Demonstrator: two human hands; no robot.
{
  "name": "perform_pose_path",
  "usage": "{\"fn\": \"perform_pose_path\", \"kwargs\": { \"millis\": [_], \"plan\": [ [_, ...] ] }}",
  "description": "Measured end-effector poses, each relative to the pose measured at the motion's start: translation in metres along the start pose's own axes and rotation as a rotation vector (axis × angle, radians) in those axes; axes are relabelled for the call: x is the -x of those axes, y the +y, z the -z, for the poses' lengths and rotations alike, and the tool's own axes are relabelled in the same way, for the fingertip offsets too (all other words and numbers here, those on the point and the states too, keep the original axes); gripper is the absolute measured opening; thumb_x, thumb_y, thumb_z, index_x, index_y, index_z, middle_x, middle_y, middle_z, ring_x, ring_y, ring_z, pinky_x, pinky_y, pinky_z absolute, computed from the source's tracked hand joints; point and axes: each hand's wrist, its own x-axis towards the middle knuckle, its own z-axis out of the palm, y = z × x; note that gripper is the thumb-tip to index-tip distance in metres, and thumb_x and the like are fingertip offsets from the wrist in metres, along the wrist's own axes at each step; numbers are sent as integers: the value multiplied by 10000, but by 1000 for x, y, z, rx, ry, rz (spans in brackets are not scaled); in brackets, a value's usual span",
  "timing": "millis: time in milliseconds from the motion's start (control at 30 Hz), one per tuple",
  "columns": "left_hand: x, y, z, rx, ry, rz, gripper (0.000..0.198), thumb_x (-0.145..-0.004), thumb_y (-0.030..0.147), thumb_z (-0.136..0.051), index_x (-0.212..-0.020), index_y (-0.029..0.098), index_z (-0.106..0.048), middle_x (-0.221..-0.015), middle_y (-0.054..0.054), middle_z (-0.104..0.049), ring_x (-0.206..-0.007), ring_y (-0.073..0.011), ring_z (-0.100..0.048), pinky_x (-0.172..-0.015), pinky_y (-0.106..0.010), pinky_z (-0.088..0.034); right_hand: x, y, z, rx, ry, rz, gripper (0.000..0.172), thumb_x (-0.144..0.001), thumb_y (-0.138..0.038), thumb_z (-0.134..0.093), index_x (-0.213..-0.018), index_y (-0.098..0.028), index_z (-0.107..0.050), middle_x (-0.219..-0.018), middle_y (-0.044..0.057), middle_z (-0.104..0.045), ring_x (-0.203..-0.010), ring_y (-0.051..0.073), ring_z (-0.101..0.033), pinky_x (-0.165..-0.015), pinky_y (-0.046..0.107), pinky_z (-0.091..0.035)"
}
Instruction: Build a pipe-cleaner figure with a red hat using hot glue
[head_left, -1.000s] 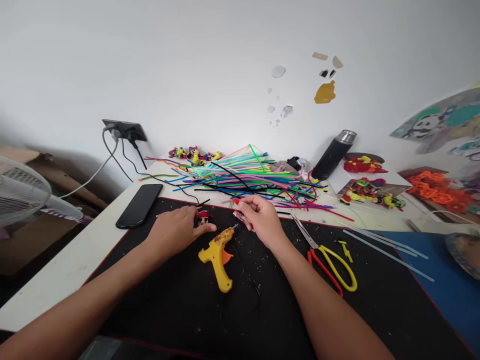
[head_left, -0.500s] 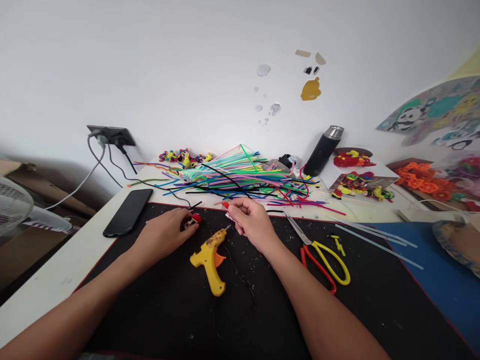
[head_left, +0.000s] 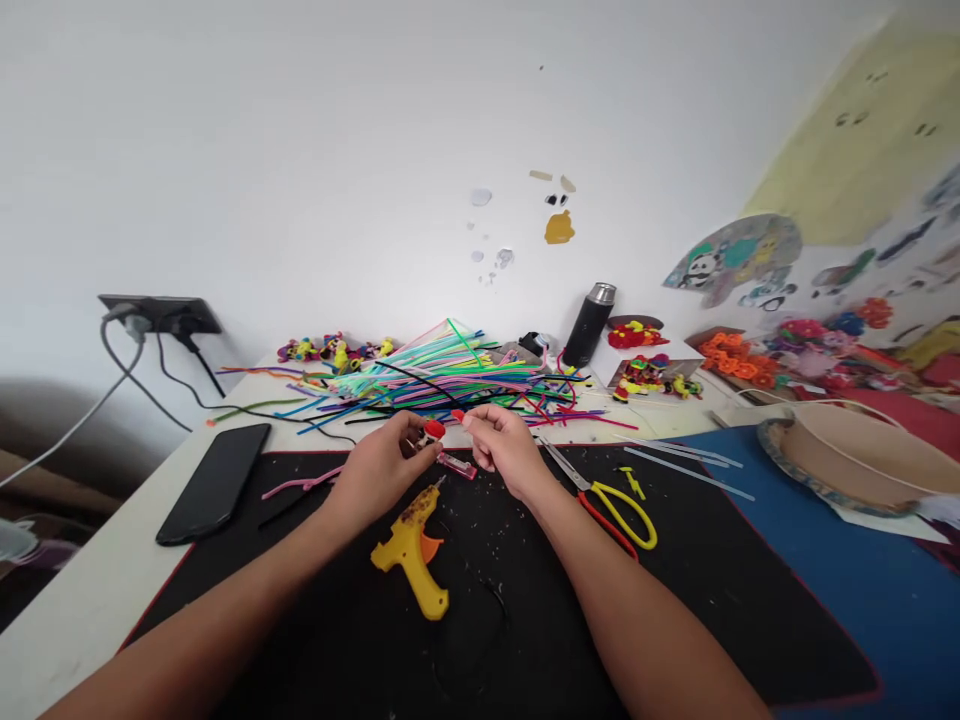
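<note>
My left hand [head_left: 382, 465] is closed on a small red-topped pipe-cleaner figure [head_left: 433, 431], whose lower part my fingers cover. Just to its right, my right hand [head_left: 504, 446] pinches a small red piece [head_left: 459, 416] between thumb and forefinger. Between the hands a pink see-through object, like a lighter [head_left: 456, 465], lies on the black mat [head_left: 540, 610]. Below them rests a yellow glue gun [head_left: 412, 555] with an orange trigger, its nozzle pointing up toward the lighter-like object. A pink pipe cleaner [head_left: 300, 485] lies left of my left wrist.
Scissors [head_left: 600, 495] with red and yellow handles lie right of my right hand, near clear glue sticks [head_left: 690, 472]. A heap of pipe cleaners [head_left: 450, 375] spans the back. A black flask [head_left: 589, 325] stands behind. At left is a phone [head_left: 215, 484].
My left hand has lifted the figure and brought it right, close to my right hand. The pink lighter-like object now lies on the mat, out of my right hand. The view has turned right.
</note>
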Motion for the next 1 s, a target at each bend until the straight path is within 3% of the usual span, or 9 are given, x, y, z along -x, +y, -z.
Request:
{"fn": "perform_pose_path", "kwargs": {
  "millis": [400,1000],
  "plan": [
    [1,-8,-13,-126,119,-80,290,-912,450,-576,-1111,249,-511,-740,61,-557,-630,-179,-593,-598,-291,-367,-2,8,4,62,-10,-3,327,-779,-473,-751,-836,-189,-601,-485,-121,-435,-357,69,-370,-365,203,-244],
    [6,-7,-22,-81,129,-134,366,-922,482,-573,-1170,249,-439,-763,53,-555,-647,-192,-603,-610,-292,-389,3,7,-1,112,-50,-22,308,-785,-468,-733,-835,-188,-616,-462,-121,-420,-357,76,-401,-379,202,-264]
  ]
}}
